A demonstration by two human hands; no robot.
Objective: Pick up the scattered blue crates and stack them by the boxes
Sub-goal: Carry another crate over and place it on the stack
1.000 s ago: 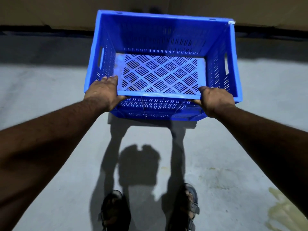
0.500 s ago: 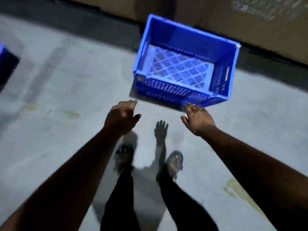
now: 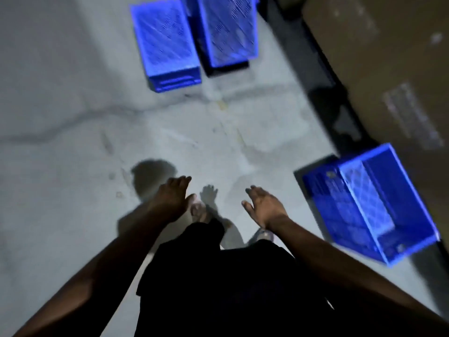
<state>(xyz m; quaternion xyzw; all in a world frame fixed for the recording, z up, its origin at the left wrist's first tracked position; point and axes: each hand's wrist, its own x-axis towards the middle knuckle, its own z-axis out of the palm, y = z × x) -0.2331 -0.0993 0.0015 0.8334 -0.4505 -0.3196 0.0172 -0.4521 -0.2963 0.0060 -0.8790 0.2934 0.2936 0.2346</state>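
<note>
We see brown boxes (image 3: 379, 69) along the right, one upright blue crate (image 3: 369, 205) beside them, two apparently overturned crates (image 3: 167, 42) ahead through blur, and our left hand (image 3: 173, 199) and right hand (image 3: 263, 206) spread, empty.

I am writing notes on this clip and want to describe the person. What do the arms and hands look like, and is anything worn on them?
Both arms are bare up to the frame's edge: no sleeves show. The left hand and right hand are bare too, with no gloves. I can see no watch, ring or band, though the picture is blurred and dim, so small items could be missed. Below them, the person wears dark clothing.
</note>
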